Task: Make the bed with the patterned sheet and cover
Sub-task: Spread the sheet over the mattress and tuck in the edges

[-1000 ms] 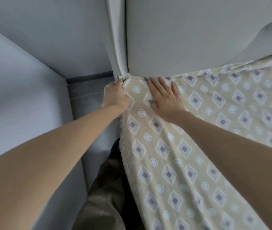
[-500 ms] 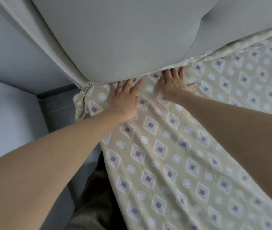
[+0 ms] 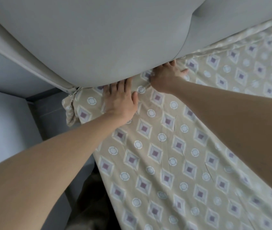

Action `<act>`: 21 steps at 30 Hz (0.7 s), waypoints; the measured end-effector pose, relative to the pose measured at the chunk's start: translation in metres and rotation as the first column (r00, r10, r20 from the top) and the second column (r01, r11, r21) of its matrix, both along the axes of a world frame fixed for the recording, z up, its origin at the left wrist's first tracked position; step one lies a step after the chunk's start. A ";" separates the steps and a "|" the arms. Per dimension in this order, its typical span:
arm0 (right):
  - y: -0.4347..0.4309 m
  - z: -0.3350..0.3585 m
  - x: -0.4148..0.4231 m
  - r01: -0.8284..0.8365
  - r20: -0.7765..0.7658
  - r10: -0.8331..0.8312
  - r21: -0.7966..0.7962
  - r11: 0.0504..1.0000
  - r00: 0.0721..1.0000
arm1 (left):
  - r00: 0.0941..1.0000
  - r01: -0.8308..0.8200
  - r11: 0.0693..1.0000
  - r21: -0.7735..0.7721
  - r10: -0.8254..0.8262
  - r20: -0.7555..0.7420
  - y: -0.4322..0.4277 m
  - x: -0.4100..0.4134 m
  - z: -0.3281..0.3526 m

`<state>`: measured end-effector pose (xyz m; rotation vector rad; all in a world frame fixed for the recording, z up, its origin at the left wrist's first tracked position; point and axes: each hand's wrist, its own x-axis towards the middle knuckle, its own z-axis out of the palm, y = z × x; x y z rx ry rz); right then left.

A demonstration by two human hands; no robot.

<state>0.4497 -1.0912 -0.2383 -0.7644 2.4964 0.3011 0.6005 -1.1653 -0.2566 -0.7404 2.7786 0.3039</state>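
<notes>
Patterned sheet (image 3: 173, 163), beige with diamonds and rings, is lying spread over the mattress and running up to the grey padded headboard (image 3: 98, 39). Its corner (image 3: 70, 110) is bunching loosely at the left end of the headboard, overhanging the grey floor (image 3: 49, 110). Left hand (image 3: 121, 100) is pressing flat on the sheet, fingers straight, tips at the headboard seam. Right hand (image 3: 168, 75), just beside it, is pushing straight fingers into that seam; fingertips hidden, thumb splayed on the sheet. Trouser leg (image 3: 88, 205) is showing below.

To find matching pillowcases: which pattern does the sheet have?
The sheet: beige, purple-centred diamonds and white rings; head view.
</notes>
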 end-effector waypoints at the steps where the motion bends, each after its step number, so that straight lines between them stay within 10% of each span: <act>1: 0.000 0.001 0.000 -0.001 0.004 0.001 -0.010 1.000 1.000 | 1.000 -0.009 1.000 0.008 0.008 0.009 0.000 -0.002 0.001; 9: 0.030 -0.003 0.036 -0.095 -0.136 0.041 -0.420 0.903 0.990 | 0.974 -0.100 0.990 0.097 0.077 0.214 -0.005 -0.030 0.025; 21: 0.011 0.002 0.037 -0.094 0.077 0.112 -0.210 0.973 0.991 | 0.998 -0.014 0.995 0.102 0.007 0.065 -0.010 -0.014 0.009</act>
